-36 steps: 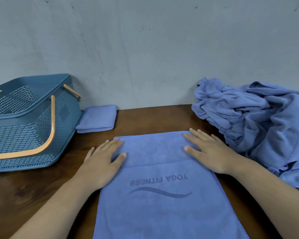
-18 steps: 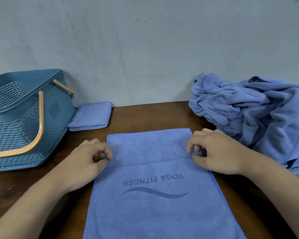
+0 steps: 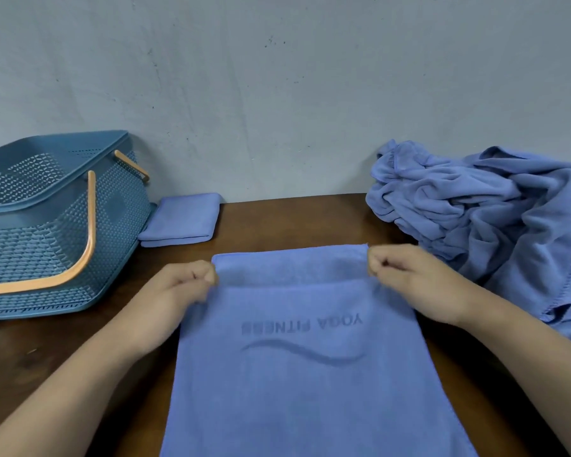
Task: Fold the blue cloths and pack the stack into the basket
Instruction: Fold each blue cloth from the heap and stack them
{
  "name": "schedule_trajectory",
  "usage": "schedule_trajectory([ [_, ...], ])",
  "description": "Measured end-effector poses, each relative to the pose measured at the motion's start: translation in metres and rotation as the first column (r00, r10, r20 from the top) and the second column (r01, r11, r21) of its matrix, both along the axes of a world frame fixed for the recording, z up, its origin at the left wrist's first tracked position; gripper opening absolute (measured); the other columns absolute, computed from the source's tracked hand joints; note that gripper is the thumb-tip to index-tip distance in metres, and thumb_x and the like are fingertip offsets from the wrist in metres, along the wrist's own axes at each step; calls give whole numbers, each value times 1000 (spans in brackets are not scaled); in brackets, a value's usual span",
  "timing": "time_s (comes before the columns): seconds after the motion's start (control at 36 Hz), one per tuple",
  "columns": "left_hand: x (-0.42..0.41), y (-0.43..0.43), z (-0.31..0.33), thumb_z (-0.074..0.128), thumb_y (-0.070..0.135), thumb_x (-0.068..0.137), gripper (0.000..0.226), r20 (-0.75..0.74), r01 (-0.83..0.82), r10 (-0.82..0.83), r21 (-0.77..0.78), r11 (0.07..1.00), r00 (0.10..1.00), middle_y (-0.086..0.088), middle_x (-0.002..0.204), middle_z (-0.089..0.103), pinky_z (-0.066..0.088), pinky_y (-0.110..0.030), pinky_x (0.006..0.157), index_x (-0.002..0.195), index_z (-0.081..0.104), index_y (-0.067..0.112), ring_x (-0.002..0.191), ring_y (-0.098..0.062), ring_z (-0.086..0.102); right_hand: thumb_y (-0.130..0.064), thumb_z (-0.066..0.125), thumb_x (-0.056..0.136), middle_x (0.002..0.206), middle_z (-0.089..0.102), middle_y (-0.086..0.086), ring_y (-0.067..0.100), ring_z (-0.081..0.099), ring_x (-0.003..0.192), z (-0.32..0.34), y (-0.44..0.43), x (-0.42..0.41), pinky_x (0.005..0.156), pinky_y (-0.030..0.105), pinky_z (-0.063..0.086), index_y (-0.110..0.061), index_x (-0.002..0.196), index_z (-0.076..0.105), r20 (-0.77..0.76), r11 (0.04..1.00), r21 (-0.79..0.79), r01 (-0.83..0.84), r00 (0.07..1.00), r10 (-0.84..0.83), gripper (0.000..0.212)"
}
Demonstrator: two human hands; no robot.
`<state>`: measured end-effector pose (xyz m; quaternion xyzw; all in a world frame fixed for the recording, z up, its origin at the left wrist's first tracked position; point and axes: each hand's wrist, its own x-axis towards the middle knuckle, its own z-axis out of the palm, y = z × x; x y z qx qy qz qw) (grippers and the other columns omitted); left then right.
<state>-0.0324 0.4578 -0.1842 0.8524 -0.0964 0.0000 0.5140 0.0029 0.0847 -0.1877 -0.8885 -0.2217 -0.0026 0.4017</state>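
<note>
Our left hand and right hand each pinch a far corner of the cloth, centre frame; we should draw both back evenly, edges matched.

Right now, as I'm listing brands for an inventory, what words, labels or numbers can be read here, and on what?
"YOGA FITNESS": printed on the spread blue cloth, upside down to the camera and slightly blurred, beside a wavy line.
No other text shows on the basket, the folded cloth or the cloth heap.
</note>
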Motion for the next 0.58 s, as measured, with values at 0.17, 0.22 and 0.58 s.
schedule_trajectory([
  [0.17,19,-5,-29,64,60,91,26,-165,-334,299,-254,908,940,12,105,75,55,-43,88,114,68,49,97,-18,72,-45,62,102,107,75,-2,18,72,100,-15,5,15,93,47,58,-54,121,62,-261,873,354,336,932,-253,21],
  [0.22,18,-5,-31,65,46,100,32,-113,-297,280,-178,938,953,11,112,76,57,-43,95,130,62,55,104,-13,73,-43,63,102,106,74,-6,15,71,103,-21,4,16,99,46,56,-57,124,62,-232,913,301,277,949,-212,26],
  [0.58,17,-9,-30,68,25,102,21,-54,-254,254,11,967,966,26,116,75,45,-20,101,116,78,38,114,13,63,-16,68,96,76,66,7,24,57,64,-39,2,27,74,44,56,-47,116,69,-158,953,115,279,953,-260,37],
])
